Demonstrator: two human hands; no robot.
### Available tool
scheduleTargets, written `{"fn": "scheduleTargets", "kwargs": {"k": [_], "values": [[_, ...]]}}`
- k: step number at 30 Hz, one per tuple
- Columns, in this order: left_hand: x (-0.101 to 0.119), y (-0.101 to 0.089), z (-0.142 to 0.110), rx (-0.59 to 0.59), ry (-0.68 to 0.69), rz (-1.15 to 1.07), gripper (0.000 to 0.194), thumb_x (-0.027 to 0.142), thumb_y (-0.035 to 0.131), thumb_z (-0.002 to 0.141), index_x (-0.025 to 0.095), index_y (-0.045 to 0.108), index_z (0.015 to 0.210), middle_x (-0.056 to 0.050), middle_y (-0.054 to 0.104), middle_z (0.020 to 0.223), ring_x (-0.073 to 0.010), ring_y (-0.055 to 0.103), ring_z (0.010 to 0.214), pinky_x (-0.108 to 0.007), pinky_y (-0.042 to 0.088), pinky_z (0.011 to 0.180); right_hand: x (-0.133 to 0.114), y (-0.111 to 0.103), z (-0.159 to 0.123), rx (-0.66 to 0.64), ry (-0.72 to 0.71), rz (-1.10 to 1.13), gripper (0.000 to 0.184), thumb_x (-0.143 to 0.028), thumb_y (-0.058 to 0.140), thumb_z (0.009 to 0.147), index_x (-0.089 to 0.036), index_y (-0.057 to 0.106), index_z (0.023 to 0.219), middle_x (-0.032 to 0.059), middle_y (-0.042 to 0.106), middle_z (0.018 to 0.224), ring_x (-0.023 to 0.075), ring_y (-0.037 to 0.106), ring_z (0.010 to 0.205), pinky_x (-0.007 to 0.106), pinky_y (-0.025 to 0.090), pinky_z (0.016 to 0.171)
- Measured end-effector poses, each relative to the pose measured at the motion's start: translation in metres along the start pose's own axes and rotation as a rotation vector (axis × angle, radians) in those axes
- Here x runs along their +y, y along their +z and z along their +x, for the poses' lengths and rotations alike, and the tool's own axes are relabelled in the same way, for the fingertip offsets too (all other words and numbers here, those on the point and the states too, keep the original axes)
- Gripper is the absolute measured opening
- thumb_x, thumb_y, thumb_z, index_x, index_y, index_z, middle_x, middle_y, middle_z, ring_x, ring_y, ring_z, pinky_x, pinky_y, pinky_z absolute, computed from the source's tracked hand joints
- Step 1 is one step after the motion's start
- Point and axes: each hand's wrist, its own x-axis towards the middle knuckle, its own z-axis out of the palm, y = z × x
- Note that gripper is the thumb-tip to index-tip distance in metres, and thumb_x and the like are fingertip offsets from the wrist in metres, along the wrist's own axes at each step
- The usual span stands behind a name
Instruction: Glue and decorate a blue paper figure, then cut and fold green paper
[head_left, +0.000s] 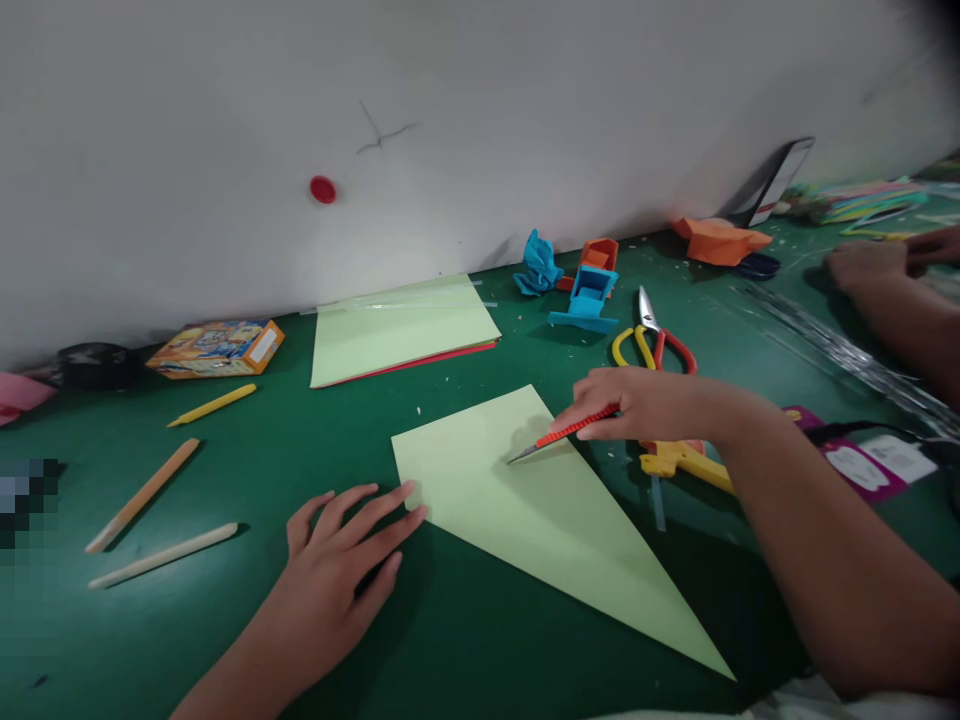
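Note:
A pale green paper sheet (480, 480), cut or folded to a pointed shape, lies on the green table. My left hand (345, 550) is open, its fingers spread and the fingertips resting at the paper's left edge. Over the upper right part of the sheet, my right hand (622, 405) is closed around a red craft knife (574, 426) with a thin grey pointed tip. That tip touches or almost touches the paper. Just behind my right hand are scissors (651, 335) with red and yellow handles, and a yellow tape dispenser (690, 465) is partly hidden below my wrist.
Taped pale green sheets (397, 335) lie near the wall, with blue and orange folded paper pieces (591, 295) to their right. Several sticks, one a yellow crayon (214, 405), and a small box (217, 350) lie left. Another person's hands (870, 265) are far right.

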Motion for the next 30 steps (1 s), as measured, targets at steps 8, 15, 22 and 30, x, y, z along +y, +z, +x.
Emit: {"fn": "scheduleTargets", "kwargs": {"k": [8,15,22,30], "values": [[0.001,-0.001,0.0,-0.04,-0.015,0.024,0.053,0.028,0.045,0.105,0.05,0.042,0.153,0.006,0.046,0.161,-0.0332,0.044,0.142,-0.059,0.034,0.11,0.003,0.0,0.001,0.014,0.045,0.025,0.037,-0.047,0.053,0.101,-0.039,0.072,0.131,0.0059,0.059,0.114,0.0243,0.057,0.099,0.038,0.043,0.087],[-0.001,0.0,-0.001,-0.047,-0.019,0.04,0.052,0.03,0.045,0.105,0.05,0.043,0.153,0.007,0.047,0.16,-0.0325,0.044,0.142,-0.058,0.036,0.111,0.004,0.0,0.002,0.016,0.071,0.006,0.036,-0.047,0.055,0.097,-0.046,0.072,0.129,0.0033,0.06,0.108,0.0232,0.058,0.093,0.035,0.045,0.084],[-0.002,0.001,-0.001,-0.038,-0.023,0.036,0.051,0.031,0.044,0.105,0.052,0.044,0.151,0.009,0.047,0.159,-0.0332,0.044,0.143,-0.059,0.037,0.111,0.006,0.0,0.001,0.021,0.055,0.04,0.038,-0.049,0.055,0.097,-0.044,0.071,0.131,0.004,0.06,0.105,0.0224,0.058,0.09,0.033,0.045,0.077],[-0.002,0.002,-0.002,-0.032,-0.029,0.028,0.051,0.031,0.045,0.104,0.05,0.045,0.152,0.006,0.048,0.159,-0.0334,0.045,0.142,-0.06,0.037,0.112,0.012,0.001,0.002,0.041,0.022,0.001,0.035,-0.049,0.056,0.097,-0.045,0.072,0.128,0.0035,0.061,0.103,0.0225,0.058,0.092,0.035,0.043,0.082]]}}
